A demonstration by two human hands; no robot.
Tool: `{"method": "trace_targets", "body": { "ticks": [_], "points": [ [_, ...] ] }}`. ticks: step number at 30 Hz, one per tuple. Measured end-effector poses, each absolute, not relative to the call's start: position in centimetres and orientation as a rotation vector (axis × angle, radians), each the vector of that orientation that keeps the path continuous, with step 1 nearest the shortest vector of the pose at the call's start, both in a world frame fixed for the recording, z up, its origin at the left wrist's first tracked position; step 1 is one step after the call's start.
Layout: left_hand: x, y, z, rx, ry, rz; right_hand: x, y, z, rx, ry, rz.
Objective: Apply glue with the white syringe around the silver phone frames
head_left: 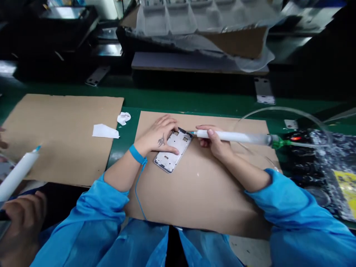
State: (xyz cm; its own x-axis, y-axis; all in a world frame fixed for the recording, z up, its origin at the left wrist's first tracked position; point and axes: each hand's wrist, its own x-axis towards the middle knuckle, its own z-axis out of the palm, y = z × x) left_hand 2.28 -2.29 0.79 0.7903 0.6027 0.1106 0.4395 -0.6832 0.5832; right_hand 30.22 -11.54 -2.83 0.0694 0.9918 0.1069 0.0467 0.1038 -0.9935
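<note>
Head view, nearest first: blue gown sleeves [289,200] run up both forearms. The left hand [157,135] lies open and flat, fingers spread, on a grey-white metal phone frame [174,157] with rectangular cut-outs, which sits at an angle on a brown cardboard sheet [194,196]. A blue wrist strap [137,154] circles the left wrist, and its thin blue cord [137,193] trails down over the cardboard. The right hand [215,142] is closed around a white plastic syringe [233,136], its narrow tip just at the frame's upper corner; whether they touch, I cannot tell. A green fitting [277,142] joins the syringe to a clear looping tube [283,109].

At far left, a co-worker's hand [22,230] holds a similar white syringe [18,176]. Beyond lie a second cardboard sheet [55,141], white paper scraps [105,131] and the green tabletop [178,94]. A black patterned bag [314,167] sits right, and a clear plastic tray [169,18] rests on a cardboard box [236,42] farthest away.
</note>
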Motion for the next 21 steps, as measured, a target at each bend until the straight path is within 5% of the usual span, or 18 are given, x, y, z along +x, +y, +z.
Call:
{"method": "trace_targets", "body": {
  "ticks": [21],
  "points": [
    [3.5,-2.6,-0.2,2.371,0.733,0.52,28.3,-11.7,0.0,-1.311,-1.46,1.079]
  ]
}}
